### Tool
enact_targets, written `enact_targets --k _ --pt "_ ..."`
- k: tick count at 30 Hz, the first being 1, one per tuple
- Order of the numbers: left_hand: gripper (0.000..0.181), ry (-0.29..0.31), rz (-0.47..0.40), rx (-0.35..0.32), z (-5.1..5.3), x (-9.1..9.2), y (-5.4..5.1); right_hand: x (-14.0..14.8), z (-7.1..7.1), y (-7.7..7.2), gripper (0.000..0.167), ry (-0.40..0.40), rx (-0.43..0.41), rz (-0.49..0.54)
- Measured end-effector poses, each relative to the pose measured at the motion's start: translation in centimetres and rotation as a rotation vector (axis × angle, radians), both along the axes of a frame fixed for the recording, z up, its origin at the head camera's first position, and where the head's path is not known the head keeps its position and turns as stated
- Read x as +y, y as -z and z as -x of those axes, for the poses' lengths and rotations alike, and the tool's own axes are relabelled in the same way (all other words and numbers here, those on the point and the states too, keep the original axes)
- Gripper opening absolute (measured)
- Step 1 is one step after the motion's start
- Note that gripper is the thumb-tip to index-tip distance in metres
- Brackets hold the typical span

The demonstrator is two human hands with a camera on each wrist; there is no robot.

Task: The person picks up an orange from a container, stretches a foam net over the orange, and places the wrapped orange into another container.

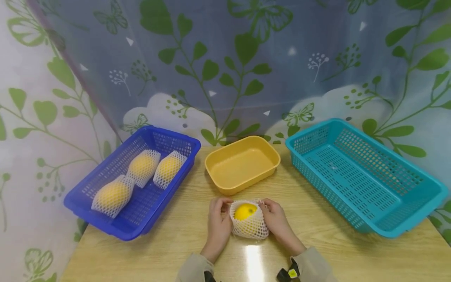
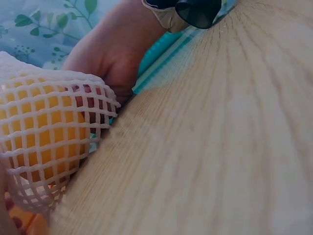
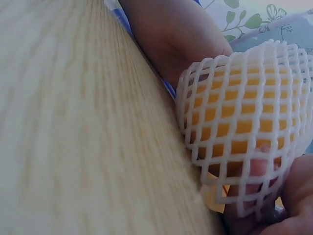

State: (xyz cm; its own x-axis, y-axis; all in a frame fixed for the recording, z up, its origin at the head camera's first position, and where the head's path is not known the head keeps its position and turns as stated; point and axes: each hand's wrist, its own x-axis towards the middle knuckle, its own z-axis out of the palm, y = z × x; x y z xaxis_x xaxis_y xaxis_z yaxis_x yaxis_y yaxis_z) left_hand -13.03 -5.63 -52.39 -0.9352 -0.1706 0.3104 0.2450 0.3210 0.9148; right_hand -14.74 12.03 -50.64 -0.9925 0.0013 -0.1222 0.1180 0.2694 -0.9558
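A yellow fruit, apparently a mango, sits low over the table in a white foam net, its upper part bare through the net's opening. At the opening's left edge, my left hand pinches the net. My right hand grips the opposite edge. In the right wrist view, fingers show through the mesh inside the net, with the thumb outside. The left wrist view shows the net around the fruit; most of my left hand is out of frame there.
A blue basket on the left holds three netted yellow fruits. Just beyond my hands stands a yellow tray. A teal basket is on the right. Patterned curtain hangs behind the wooden table.
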Motion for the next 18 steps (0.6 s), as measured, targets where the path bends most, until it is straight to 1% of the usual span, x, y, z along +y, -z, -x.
enact_targets --k 1,2,3,4,5,7,8,9,10,11,12,14,16,18 --pt "0.019 -0.002 -0.002 0.022 -0.05 -0.05 0.00 -0.04 -0.02 -0.02 0.022 0.000 0.003 0.002" --pt "0.018 0.010 -0.016 0.045 -0.11 -0.10 -0.03 -0.08 -0.02 -0.01 0.022 0.002 0.005 0.002" --pt "0.019 0.043 -0.039 0.069 -0.17 -0.15 -0.07 -0.13 -0.01 -0.01 0.022 0.004 0.010 0.000" --pt "0.022 0.095 -0.072 0.088 -0.25 -0.18 -0.17 -0.18 -0.01 -0.01 0.021 0.009 0.010 0.002" --pt "0.027 0.164 -0.100 0.109 -0.30 -0.20 -0.20 -0.22 -0.02 -0.03 0.021 0.013 0.013 0.001" --pt "0.040 0.337 -0.147 0.131 -0.43 -0.27 -0.27 -0.27 -0.02 -0.05 0.020 0.022 0.020 0.002" --pt "0.047 0.423 -0.157 0.131 -0.46 -0.29 -0.28 -0.28 -0.01 -0.05 0.020 0.026 0.024 0.003" --pt "0.053 0.495 -0.153 0.125 -0.48 -0.31 -0.29 -0.30 0.00 -0.04 0.020 0.028 0.029 0.006" --pt "0.059 0.546 -0.142 0.117 -0.50 -0.32 -0.31 -0.31 0.00 -0.07 0.020 0.030 0.036 0.008" --pt "0.064 0.580 -0.125 0.100 -0.53 -0.32 -0.33 -0.31 0.02 -0.06 0.019 0.029 0.045 0.002" --pt "0.069 0.602 -0.114 0.079 -0.58 -0.34 -0.35 -0.30 0.03 -0.01 0.019 0.029 0.054 -0.010" --pt "0.074 0.611 -0.098 0.030 -0.70 -0.32 -0.42 -0.22 0.01 0.10 0.018 0.025 0.087 -0.048" --pt "0.080 0.595 -0.079 -0.013 -0.85 -0.25 -0.52 -0.11 -0.06 0.24 0.017 0.026 0.136 -0.097" --pt "0.086 0.568 -0.034 -0.042 -0.98 -0.13 -0.51 0.04 -0.13 0.48 0.017 0.027 0.189 -0.152"
